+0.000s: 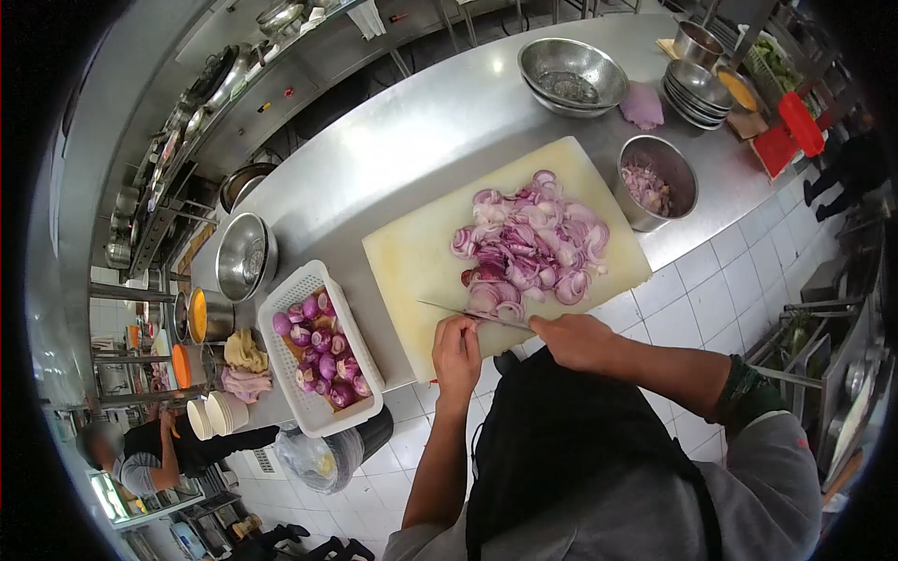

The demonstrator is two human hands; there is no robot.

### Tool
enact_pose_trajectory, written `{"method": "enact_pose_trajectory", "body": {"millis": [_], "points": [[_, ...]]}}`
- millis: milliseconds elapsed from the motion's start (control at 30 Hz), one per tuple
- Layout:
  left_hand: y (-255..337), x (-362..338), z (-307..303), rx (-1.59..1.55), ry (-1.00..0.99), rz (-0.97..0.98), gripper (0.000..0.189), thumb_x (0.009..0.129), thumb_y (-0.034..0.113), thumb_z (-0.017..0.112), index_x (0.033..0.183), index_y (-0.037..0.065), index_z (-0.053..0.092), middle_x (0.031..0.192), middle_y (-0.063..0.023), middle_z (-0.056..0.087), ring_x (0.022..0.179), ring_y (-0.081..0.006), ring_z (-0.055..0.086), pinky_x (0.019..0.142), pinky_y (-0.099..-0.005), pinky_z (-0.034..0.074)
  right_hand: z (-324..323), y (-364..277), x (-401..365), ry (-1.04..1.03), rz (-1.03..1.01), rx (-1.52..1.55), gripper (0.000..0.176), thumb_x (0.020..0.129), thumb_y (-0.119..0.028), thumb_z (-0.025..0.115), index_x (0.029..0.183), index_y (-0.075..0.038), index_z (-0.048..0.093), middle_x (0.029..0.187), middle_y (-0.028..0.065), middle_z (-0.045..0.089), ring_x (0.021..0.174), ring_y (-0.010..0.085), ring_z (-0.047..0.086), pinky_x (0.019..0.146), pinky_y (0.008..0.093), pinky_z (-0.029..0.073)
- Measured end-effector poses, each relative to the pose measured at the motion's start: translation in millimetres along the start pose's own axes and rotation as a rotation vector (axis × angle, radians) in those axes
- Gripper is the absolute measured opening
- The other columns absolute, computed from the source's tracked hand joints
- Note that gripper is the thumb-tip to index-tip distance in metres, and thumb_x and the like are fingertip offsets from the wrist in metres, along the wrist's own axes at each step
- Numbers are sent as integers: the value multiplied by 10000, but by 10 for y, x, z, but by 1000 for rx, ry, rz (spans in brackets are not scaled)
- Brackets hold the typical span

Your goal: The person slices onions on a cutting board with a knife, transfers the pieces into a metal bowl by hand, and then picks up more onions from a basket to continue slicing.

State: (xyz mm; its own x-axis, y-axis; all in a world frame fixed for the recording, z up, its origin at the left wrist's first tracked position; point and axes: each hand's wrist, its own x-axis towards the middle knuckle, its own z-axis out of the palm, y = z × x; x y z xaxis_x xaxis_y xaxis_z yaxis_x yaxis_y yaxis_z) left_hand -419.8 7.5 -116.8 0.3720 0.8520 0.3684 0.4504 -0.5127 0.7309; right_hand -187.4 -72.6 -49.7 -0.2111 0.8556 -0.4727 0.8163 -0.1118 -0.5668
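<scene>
My right hand [571, 339] is closed around the handle of a knife [503, 322], its thin blade pointing left over the near edge of the cutting board [398, 252]. Beside the blade, my left hand [456, 351] has its fingers curled together. Whether they pinch the blade or a bit of onion is hidden. A wide heap of sliced red onion [538, 234] lies on the board just beyond the knife. Left of the board, a white plastic basket [320, 425] holds several peeled whole red onions [323, 338].
A steel pot [687, 201] with cut onion stands at the board's right. Steel bowls [613, 84] sit at the back, near a pink cloth [642, 105]; another bowl [267, 266] is at left. A co-worker [140, 458] stands at far left beyond stacked white tubs [224, 411].
</scene>
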Motion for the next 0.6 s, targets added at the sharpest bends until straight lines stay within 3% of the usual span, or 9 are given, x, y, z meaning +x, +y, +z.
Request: {"method": "enact_pose_trajectory", "body": {"millis": [167, 367, 600], "points": [[15, -15, -10, -15, -11, -42, 34, 954, 2, 655, 984, -6, 642, 993, -177, 673, 923, -336, 668, 840, -400, 535, -314, -218, -266, -93, 81, -11, 352, 955, -81, 482, 1297, 1, 492, 926, 281, 713, 917, 472, 713, 816, 589, 544], [-12, -32, 8, -5, 12, -31, 36, 948, 2, 661, 979, 0, 642, 992, -175, 670, 909, -331, 667, 822, -394, 535, -203, -113, -442, 15, -34, -43, 329, 962, -88, 485, 1274, 16, 492, 881, 264, 715, 853, 449, 721, 762, 563, 559], [-16, -40, 8, -22, 1, -54, 48, 942, -9, 665, 981, -2, 638, 989, -173, 669, 903, -330, 669, 820, -395, 538, -177, -140, -411, -38, 5, -31, 358, 973, -102, 477, 1307, 25, 486, 898, 261, 718, 870, 439, 722, 738, 547, 561]]}}
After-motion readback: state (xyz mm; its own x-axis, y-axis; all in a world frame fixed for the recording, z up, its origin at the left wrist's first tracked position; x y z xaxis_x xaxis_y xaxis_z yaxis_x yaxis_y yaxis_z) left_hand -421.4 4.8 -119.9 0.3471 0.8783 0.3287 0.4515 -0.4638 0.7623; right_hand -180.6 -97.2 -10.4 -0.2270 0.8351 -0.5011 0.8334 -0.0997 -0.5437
